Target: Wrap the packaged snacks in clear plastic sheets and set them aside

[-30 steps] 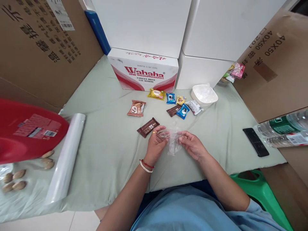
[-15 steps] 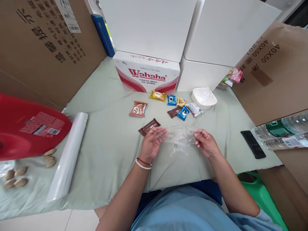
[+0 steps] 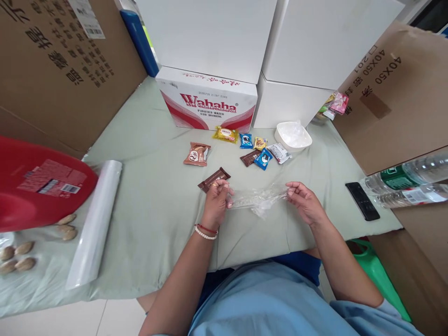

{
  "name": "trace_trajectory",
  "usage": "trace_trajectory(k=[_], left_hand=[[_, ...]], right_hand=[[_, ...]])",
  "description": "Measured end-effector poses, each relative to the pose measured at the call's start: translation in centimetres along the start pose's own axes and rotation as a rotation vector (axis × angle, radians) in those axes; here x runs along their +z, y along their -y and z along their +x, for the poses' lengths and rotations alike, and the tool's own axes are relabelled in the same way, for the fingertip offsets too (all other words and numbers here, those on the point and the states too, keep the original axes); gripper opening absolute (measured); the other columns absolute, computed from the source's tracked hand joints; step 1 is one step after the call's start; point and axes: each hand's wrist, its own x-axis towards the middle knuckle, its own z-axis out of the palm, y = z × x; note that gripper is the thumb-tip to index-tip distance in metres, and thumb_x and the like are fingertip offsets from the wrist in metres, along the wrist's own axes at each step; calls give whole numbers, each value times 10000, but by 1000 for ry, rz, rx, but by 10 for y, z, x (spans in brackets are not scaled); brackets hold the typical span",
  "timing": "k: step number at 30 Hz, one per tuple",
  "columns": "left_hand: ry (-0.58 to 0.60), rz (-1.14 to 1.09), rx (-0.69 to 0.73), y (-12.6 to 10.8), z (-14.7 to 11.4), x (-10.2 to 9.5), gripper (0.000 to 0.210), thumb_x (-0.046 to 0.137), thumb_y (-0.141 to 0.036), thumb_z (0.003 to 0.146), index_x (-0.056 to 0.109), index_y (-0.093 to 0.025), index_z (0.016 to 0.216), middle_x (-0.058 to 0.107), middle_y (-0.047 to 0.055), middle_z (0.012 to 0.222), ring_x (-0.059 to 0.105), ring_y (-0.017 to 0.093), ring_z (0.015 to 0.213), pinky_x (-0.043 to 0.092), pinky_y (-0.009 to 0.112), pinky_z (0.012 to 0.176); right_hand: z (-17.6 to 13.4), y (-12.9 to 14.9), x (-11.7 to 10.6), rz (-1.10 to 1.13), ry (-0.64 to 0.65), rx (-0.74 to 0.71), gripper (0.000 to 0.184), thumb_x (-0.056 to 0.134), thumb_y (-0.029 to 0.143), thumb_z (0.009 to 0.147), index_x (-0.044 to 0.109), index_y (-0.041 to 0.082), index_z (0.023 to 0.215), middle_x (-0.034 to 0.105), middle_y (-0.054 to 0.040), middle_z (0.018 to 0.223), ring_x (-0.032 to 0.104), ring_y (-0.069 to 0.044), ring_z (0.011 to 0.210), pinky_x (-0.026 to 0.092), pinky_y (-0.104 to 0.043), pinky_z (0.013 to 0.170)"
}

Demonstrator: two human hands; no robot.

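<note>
A crumpled piece of clear plastic film [image 3: 261, 197] is stretched between my two hands, just above the table. My left hand [image 3: 217, 201] pinches its left end, fingers closed. At the right end my right hand [image 3: 303, 201] grips it between thumb and fingers. Just beyond my left hand lies a dark brown wrapped snack [image 3: 214, 179], partly covered by the fingers. Farther back are an orange-brown snack packet [image 3: 197, 154], a yellow packet [image 3: 226, 134], two blue packets [image 3: 263, 159], a small yellow packet [image 3: 260, 143], another brown snack [image 3: 249, 158] and a white packet [image 3: 279, 152].
A white bowl [image 3: 293, 136] holding clear plastic stands before the white boxes. Behind the snacks is a Wahaha carton [image 3: 208, 105]. A plastic roll [image 3: 94, 224], red jug [image 3: 42, 186] and several walnuts [image 3: 25, 264] are left; a phone [image 3: 362, 201] and bottles [image 3: 406, 176] lie right.
My left hand has gone from loosely spread fingers to a closed pinch. The plastic film has been pulled into a longer, tauter strip between my hands. The view has shifted slightly.
</note>
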Motion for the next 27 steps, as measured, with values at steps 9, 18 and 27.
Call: trace_trajectory(k=[9,18,27], left_hand=[[205,175,51,-4,-9,5,523,971,-445,627,703,-174,985,739,73,896,702,201,819,535,281,696],[-39,578,485,-13,-22,-31,285,678,-221,796,714,-241,1078,709,56,1048,648,252,1163,438,458,1154],[-335,732,686,-49,-77,-35,100,621,-144,823,658,-227,862,643,40,1028,643,251,1163,472,495,1131]], right_hand=[[-3,23,1,-1,-141,-204,315,881,335,699,715,255,954,550,38,768,449,-88,556,356,-231,476],[-76,14,30,-919,641,-1045,340,503,119,999,748,317,1128,751,-60,1034,602,-212,815,472,-365,712],[-61,-59,57,-1165,830,-943,200,559,116,1016,707,178,897,710,-67,940,479,-202,829,342,-347,723]])
